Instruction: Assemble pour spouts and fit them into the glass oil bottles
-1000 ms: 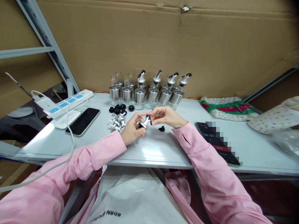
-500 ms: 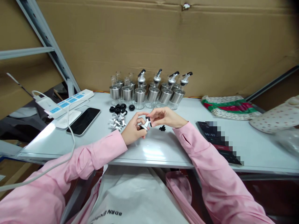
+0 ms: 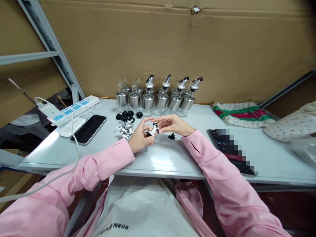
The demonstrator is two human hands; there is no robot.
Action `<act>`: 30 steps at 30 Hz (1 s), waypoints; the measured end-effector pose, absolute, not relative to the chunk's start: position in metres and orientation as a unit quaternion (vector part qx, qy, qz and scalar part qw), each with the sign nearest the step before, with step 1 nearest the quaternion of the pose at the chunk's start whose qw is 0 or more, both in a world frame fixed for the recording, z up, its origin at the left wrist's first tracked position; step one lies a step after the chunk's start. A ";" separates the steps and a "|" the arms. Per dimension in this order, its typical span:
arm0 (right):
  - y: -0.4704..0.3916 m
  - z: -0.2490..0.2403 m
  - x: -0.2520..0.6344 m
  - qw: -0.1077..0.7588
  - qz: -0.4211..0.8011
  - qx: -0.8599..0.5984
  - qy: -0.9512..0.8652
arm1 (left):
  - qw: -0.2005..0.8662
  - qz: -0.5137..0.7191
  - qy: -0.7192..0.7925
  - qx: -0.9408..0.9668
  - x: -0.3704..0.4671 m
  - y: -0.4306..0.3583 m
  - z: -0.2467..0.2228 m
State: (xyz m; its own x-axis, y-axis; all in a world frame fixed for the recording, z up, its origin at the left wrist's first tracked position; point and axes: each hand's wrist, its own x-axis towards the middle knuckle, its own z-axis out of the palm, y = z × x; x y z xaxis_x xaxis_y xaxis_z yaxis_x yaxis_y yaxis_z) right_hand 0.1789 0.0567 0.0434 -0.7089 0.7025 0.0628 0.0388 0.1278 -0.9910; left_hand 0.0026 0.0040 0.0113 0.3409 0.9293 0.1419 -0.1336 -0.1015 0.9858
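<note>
My left hand (image 3: 140, 137) is closed on a silver pourer spout (image 3: 153, 130), its wide base held between thumb and fingers just above the table. From the other side, my right hand (image 3: 175, 125) pinches at the black flap (image 3: 155, 125) on the spout's upper end; its fingertips partly hide that piece. Left of my hands lie a pile of silver spout bodies (image 3: 124, 129) and several black stopper rings (image 3: 130, 113). Small black parts (image 3: 171, 136) sit in a little heap below my right hand.
Behind my hands stand rows of glass-and-steel oil bottles (image 3: 161, 100), several topped with pourers. A power strip (image 3: 74, 110) and a phone (image 3: 89, 129) with a white cable are at left. A second phone (image 3: 225, 144) and a patterned cloth (image 3: 243, 113) lie at right.
Both hands stay in nearly the same place. My right fingers have shifted slightly at the spout's upper end, and my right forearm has moved a little left.
</note>
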 end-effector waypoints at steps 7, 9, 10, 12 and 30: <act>0.056 0.045 0.179 0.253 0.619 -0.261 -0.696 | 0.579 0.448 0.342 0.589 0.002 0.005 0.008; 0.056 0.045 0.179 0.243 0.626 -0.258 -0.695 | 0.580 0.444 0.337 0.593 0.001 0.005 0.007; 0.055 0.044 0.179 0.238 0.627 -0.257 -0.696 | 0.581 0.443 0.335 0.594 0.001 0.005 0.007; 0.054 0.043 0.177 0.233 0.623 -0.251 -0.703 | 0.587 0.438 0.332 0.594 0.002 0.004 0.007; 0.045 0.042 0.165 0.294 0.487 -0.324 -0.755 | 0.614 0.455 0.346 0.544 0.004 0.005 0.014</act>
